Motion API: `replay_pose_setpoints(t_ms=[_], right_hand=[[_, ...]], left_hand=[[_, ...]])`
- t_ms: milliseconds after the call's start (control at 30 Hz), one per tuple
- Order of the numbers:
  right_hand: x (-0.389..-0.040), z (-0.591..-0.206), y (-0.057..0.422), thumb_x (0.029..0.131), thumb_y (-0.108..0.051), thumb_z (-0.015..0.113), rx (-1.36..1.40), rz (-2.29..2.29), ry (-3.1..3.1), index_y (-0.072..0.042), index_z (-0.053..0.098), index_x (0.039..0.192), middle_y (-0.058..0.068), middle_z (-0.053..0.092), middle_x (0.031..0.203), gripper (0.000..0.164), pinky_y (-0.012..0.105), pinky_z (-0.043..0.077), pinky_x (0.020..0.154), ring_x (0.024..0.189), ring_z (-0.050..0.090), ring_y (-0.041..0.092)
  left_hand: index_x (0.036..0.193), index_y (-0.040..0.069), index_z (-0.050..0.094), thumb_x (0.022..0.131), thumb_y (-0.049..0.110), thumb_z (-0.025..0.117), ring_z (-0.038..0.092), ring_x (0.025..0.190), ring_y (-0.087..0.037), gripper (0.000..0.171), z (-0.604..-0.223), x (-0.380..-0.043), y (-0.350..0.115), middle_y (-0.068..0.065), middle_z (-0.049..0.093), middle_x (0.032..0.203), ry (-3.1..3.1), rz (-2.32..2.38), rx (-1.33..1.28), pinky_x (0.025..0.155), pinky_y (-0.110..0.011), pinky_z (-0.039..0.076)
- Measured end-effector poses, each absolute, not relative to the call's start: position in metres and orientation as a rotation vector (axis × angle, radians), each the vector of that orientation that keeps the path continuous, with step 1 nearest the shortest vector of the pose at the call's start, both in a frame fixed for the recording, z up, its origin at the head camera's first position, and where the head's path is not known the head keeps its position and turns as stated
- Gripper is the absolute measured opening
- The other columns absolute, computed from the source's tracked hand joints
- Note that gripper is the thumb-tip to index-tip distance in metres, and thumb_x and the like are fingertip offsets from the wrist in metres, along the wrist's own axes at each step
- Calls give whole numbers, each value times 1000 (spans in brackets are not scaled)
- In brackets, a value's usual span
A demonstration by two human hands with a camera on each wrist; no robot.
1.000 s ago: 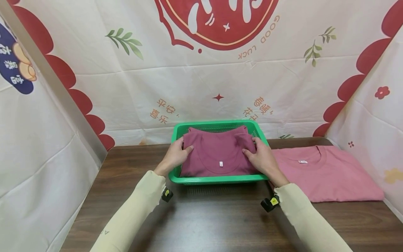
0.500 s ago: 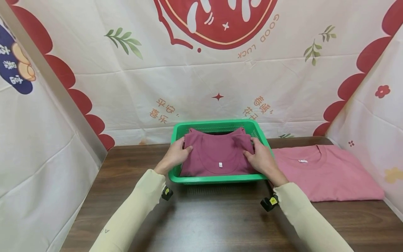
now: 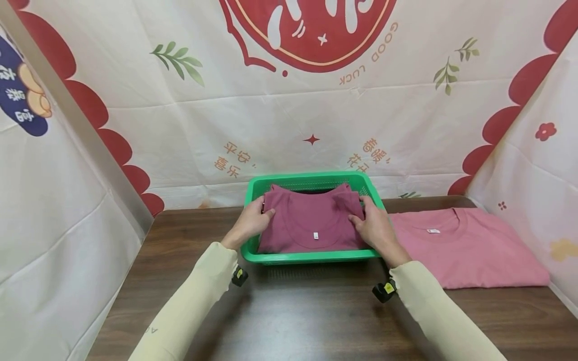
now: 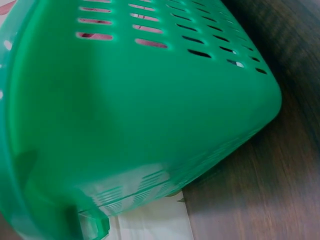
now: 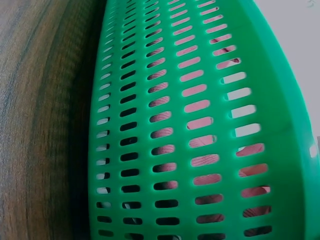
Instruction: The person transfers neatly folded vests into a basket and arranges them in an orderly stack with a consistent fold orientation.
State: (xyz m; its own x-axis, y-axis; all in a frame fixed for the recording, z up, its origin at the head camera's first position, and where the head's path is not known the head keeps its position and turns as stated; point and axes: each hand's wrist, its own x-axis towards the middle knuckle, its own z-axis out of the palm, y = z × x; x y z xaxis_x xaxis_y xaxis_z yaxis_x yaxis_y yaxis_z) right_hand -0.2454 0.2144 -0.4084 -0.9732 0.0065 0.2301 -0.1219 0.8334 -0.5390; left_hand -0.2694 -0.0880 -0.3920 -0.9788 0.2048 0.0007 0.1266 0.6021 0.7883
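A folded dark mauve T-shirt [image 3: 313, 218] lies inside a green plastic basket [image 3: 311, 257] in the head view, its neckline and small white label facing up. My left hand [image 3: 251, 220] pinches the shirt's left edge, thumb on top. At the opposite edge my right hand [image 3: 375, 225] grips the cloth the same way. The other fingertips of both hands are partly hidden by cloth and basket. Both wrist views are filled by the slotted outer walls of the basket [image 4: 130, 100]; neither hand shows there.
To the right of the basket lies a folded lighter pink T-shirt [image 3: 478, 255]. Everything rests on a dark wooden table [image 3: 307, 316]. A printed white cloth [image 3: 280, 120] hangs right behind, with more cloth at both sides.
The shirt's far edge has drawn slightly inward and down, baring a little more of the basket's back. Both hands keep their hold and have hardly moved.
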Motion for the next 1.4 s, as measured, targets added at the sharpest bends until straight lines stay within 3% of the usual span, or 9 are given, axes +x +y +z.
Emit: replay_pose_setpoints(t_ms=[300,433,567,733,1133,1400], right_hand=[[-245,-414,213,88,-17,65,140,795,-2778,5,38,137,35,63,106,60,54,51,74,90,61,41],[-245,-415,213,88,-16,64,164,785,-2768,8,38,136,36,63,105,60,55,52,74,91,62,42],[-245,-415,212,88,-14,63,181,772,-2756,10,38,135,33,65,98,59,53,53,68,82,63,38],[-246,-415,212,87,-13,62,186,768,-2742,11,39,134,28,65,91,58,50,52,64,74,60,33],[-247,-413,213,86,-13,62,173,783,-2725,12,43,132,33,55,116,55,58,48,84,102,53,41],[-248,-415,212,85,-14,63,186,743,-2683,15,49,124,34,54,112,50,57,45,89,104,50,43]], left_hand=[[133,6,47,97,17,49,54,116,-25,38,-393,-266,-88,-15,58,129,2720,1340,233,93,-44,49],[133,5,48,95,15,52,58,107,-24,40,-395,-265,-88,-15,62,120,2790,1303,232,87,-43,52],[132,5,50,93,14,55,61,98,-22,40,-395,-264,-88,-13,66,112,2823,1321,201,81,-42,54],[129,6,53,93,17,55,61,98,-21,38,-396,-262,-89,-11,65,112,2815,1377,156,83,-42,53],[116,5,63,92,18,54,61,98,-21,29,-398,-259,-92,-10,67,106,2859,1469,161,83,-42,53],[113,4,66,92,17,55,62,97,-21,27,-399,-257,-93,-10,69,105,2894,1490,189,83,-42,53]])
